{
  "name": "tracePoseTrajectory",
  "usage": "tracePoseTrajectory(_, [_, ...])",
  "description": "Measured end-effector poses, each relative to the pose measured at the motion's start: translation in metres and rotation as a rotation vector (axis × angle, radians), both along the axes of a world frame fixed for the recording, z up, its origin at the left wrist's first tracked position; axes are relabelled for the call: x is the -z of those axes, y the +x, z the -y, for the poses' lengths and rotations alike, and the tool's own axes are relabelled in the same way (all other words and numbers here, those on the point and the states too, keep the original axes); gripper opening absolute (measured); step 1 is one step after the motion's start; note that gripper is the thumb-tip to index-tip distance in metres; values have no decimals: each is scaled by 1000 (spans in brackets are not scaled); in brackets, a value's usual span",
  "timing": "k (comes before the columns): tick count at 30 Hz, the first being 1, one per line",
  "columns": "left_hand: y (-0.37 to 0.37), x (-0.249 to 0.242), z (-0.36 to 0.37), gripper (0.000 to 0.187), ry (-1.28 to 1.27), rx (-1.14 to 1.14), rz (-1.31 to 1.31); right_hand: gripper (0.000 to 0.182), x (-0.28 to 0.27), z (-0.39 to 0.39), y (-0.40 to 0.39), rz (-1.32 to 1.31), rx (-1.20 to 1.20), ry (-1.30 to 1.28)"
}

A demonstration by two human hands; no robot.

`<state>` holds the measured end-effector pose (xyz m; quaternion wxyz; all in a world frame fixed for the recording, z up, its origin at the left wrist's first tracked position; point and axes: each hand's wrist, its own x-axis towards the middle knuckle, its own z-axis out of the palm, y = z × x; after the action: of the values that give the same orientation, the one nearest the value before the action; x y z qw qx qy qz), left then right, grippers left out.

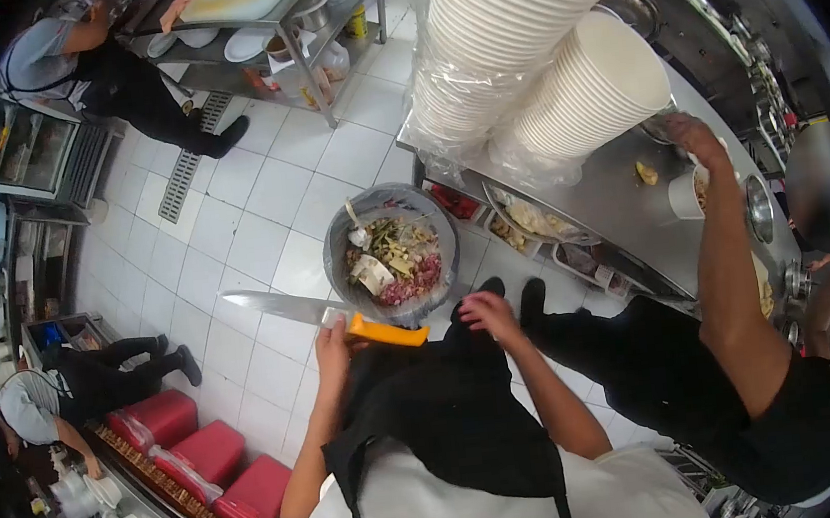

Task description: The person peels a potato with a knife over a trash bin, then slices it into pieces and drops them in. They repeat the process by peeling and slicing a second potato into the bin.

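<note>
While left hand (333, 348) grips knife (326, 316) level, right hand (488, 314) on apron (449, 405)

waste bin (436, 219): lower body hidden by apron | bowl stacks (512, 20): tops cut off | counter trays (532, 228): contents unclear

Bright even overhead light, strong fisheye warp w/ black vignette edges, slight blur.
</note>
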<state>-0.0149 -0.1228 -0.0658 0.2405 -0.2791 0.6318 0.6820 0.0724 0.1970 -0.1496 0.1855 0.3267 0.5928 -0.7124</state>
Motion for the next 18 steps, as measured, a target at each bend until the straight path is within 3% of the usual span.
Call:
tracePoseTrajectory(2, [1, 29, -5, 35, 48, 63, -60, 38, -52, 36, -14, -226, -244, 160])
tracePoseTrajectory(6, [-12, 21, -46, 36, 126, 230, -101, 54, -132, 57, -43, -555, -617, 517])
tracePoseTrajectory(9, [-20, 3, -80, 38, 161, 365, -181, 50, -144, 47, -55, -457, -679, 631])
tracePoseTrajectory(10, [-20, -19, -95, 34, 199, 303, -213, 49, -151, 44, -60, -349, -753, 657])
tracePoseTrajectory(13, [-25, -11, -104, 34, 44, 502, -333, 46, -145, 42, -52, -350, -640, 581])
tracePoseTrajectory(14, [-24, -10, -107, 37, 99, 451, -348, 42, -142, 40, -48, -337, -669, 612])
tracePoseTrajectory(18, [-27, 17, -96, 34, 229, 469, -260, 37, -122, 32, -42, -388, -258, 86])
